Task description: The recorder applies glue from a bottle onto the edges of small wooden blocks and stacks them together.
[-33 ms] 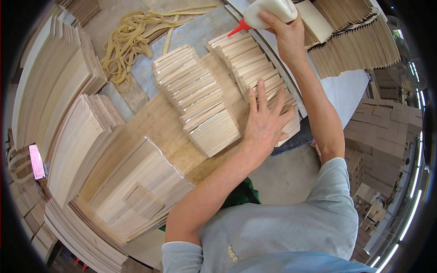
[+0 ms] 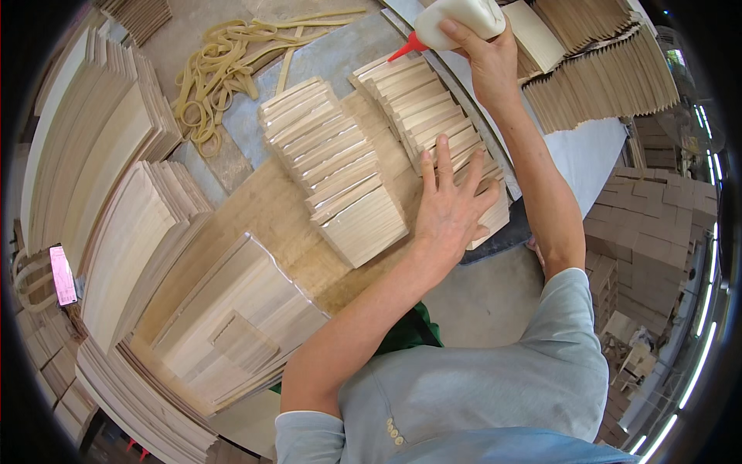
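Note:
My right hand (image 2: 488,62) grips a white glue bottle (image 2: 461,23) by its body, tilted so the red nozzle (image 2: 407,48) points down at the far end of a row of overlapping wooden pieces (image 2: 421,97). Spread fingers of my left hand (image 2: 457,203) lie on the near part of that same row. Left of it, a second overlapping row of wooden pieces (image 2: 332,155) carries white glue lines along its edges. Both rows rest on a brown board (image 2: 270,209).
Curved wooden panels (image 2: 100,139) stand stacked at the left. A flat panel (image 2: 239,317) with a glue line on its edge lies near left. Tan straps (image 2: 224,69) are heaped at the back. More wooden pieces (image 2: 603,77) are stacked far right, with cartons (image 2: 641,240) beyond.

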A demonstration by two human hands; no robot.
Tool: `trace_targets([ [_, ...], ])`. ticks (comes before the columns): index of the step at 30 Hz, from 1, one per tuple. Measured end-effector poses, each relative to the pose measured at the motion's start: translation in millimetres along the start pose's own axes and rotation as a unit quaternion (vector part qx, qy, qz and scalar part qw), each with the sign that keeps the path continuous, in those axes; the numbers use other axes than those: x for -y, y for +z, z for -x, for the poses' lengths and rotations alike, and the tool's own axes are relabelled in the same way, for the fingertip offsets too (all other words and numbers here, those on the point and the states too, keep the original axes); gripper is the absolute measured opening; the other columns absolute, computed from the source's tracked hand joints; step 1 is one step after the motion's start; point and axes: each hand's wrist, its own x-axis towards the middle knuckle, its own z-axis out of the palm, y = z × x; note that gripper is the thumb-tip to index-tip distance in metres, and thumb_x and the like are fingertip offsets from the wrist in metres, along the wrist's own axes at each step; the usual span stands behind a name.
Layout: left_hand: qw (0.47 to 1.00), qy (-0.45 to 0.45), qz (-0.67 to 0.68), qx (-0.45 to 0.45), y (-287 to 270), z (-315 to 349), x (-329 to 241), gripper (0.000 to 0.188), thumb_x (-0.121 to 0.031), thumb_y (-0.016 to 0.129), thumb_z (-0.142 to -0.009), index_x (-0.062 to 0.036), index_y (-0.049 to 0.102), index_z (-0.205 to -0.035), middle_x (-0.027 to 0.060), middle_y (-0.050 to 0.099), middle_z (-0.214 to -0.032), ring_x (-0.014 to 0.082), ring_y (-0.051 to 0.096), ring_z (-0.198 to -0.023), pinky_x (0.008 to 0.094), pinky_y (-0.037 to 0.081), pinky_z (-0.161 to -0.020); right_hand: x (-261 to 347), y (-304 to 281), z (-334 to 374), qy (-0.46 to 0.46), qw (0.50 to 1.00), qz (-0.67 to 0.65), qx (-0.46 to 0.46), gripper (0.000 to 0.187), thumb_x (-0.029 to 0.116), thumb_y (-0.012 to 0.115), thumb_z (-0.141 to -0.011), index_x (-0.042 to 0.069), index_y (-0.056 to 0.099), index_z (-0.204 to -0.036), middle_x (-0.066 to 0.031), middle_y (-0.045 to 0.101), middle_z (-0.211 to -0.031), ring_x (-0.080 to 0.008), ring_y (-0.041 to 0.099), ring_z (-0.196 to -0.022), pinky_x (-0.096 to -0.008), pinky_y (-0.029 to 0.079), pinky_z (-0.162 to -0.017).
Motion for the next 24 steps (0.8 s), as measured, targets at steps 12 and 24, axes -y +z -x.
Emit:
trace_targets([
  [12, 1.0, -0.005, -0.007, -0.012, 5, 1, 0, 0.071, -0.053, 0.078, -0.066, -0.0273, 0.051, -0.127, 0.0083, 0.034, -0.147, 0.0557, 0.02, -0.136, 0.0676, 0.023, -0.109, 22, -5, 16, -0.068, 0.987, 0.128, -0.063, 0.053, 0.002, 0.076, -0.078, 0.001, 0.051, -0.125, -0.0085, 0.064, -0.108, -0.0176, 0.062, -0.101, -0.0302, 0.051, -0.088],
  [24, 1.0, -0.005, -0.027, 0.008, 4, 0, -1, 0.076, -0.056, 0.076, -0.066, -0.0327, 0.049, -0.134, 0.007, 0.031, -0.151, 0.054, 0.018, -0.138, 0.0672, 0.022, -0.11, 14, 1, 45, 0.033, 0.996, -0.074, -0.043, 0.05, 0.003, 0.073, -0.082, 0.002, 0.05, -0.127, -0.0094, 0.065, -0.108, -0.0206, 0.066, -0.096, -0.0338, 0.057, -0.081],
])
